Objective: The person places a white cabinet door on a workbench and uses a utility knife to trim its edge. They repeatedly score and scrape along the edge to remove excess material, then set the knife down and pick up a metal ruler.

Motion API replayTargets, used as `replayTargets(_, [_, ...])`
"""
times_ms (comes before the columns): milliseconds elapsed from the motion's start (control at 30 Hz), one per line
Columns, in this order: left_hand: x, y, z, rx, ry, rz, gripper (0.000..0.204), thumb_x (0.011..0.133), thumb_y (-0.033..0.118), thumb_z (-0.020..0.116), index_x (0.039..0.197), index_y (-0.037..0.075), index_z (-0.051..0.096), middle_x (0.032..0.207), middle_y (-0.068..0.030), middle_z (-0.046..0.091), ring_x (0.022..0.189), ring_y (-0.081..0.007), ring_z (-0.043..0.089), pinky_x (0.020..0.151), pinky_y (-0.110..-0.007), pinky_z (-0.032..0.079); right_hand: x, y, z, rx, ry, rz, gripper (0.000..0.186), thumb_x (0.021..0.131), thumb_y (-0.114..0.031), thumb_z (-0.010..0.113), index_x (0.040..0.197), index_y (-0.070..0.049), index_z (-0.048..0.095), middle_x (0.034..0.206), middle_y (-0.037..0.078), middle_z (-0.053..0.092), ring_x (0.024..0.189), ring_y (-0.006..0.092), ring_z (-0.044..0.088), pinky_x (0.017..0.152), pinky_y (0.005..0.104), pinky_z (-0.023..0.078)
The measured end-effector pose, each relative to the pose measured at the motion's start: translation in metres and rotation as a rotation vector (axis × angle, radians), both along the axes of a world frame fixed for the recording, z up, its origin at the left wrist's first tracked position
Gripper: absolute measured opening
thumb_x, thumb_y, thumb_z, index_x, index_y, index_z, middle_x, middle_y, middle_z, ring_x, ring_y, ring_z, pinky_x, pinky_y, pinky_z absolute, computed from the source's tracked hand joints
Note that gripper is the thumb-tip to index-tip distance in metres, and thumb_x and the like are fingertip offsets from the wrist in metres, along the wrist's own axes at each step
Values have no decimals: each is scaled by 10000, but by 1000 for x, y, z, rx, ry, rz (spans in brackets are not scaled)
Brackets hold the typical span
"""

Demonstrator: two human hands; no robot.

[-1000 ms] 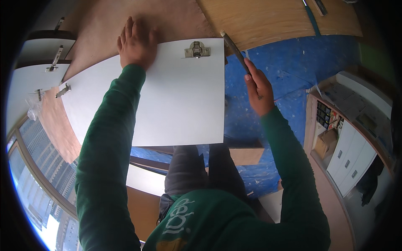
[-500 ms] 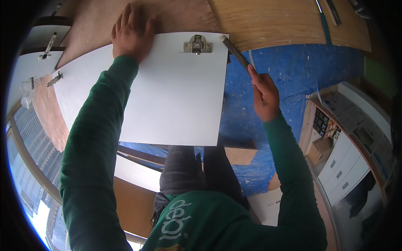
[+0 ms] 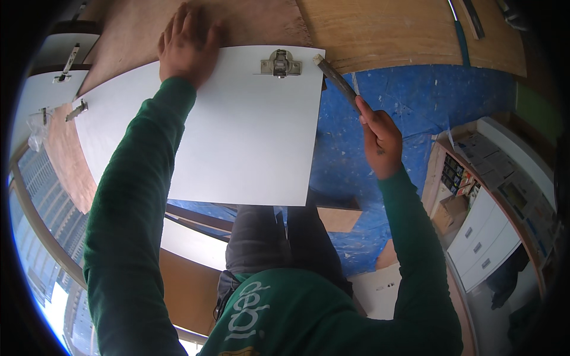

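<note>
In front of me lies a white cabinet door panel (image 3: 249, 136). A metal cup hinge (image 3: 280, 64) is set at its far right corner, and a second hinge (image 3: 76, 110) sits at its left end. My left hand (image 3: 189, 50) rests flat with fingers spread across the panel's far edge, reaching onto the brown board. Beyond the panel's right edge, my right hand (image 3: 381, 139) is closed around a dark wooden stick (image 3: 339, 82) with a pale, rough end. That end points toward the hinge at the far right corner, a small distance from it.
Brown plywood (image 3: 249, 24) supports the panel's far side. A blue sheet (image 3: 386, 89) with white specks spreads at the right. A green-handled tool (image 3: 462, 41) lies at the far right. White drawers (image 3: 484, 243) stand to the right, and more hinged panels (image 3: 59, 53) at the far left.
My right hand and the stick have shifted slightly right and nearer to me. The left hand and the panel look almost unmoved.
</note>
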State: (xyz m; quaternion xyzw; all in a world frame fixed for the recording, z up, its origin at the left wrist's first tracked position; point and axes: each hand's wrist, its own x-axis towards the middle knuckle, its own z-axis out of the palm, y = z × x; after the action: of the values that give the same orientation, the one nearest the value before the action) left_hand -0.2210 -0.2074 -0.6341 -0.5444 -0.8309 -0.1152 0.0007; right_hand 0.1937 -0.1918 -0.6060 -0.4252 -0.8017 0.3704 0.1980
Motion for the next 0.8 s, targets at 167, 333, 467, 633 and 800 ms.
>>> replayTargets(167, [5,4,1,-1,-4,-4,696,1023,562,500,1578,145,443,1691,-66,352,1558,-296,302,1274,-469,220,-42,30,-14,51,31,-50,554,967,50,653,1449,-223,646,812,86,620,730,190,631,688,329,535])
replayTargets(333, [4,2,1,-6,6,15,696,1019,552,509,1581,147,436,1689,-71,352,1560,-294,297,1276,-468,214,-39,29,-6,19,66,-65,538,986,14,658,1465,-230,629,766,78,593,676,181,573,658,322,512])
replayTargets(467, [4,2,6,-11,6,16,697,1014,548,504,1575,139,439,1688,-79,351,1568,-285,282,1285,-461,195,-7,0,0,-15,41,3,535,993,-10,663,1475,-238,620,755,74,583,646,186,536,637,328,497])
replayTargets(633, [9,4,7,-22,-24,9,699,1009,544,490,1565,123,445,1684,-88,354,1581,-266,258,1301,-455,163,-38,23,-14,35,48,-23,534,982,-17,678,1465,-241,629,760,80,580,651,201,551,633,343,497])
replayTargets(800, [8,5,10,-32,-22,20,697,1010,549,492,1562,127,449,1680,-84,359,1582,-256,255,1300,-455,163,-51,36,-13,76,70,-42,530,968,-4,686,1442,-237,651,780,83,593,672,208,589,636,344,503])
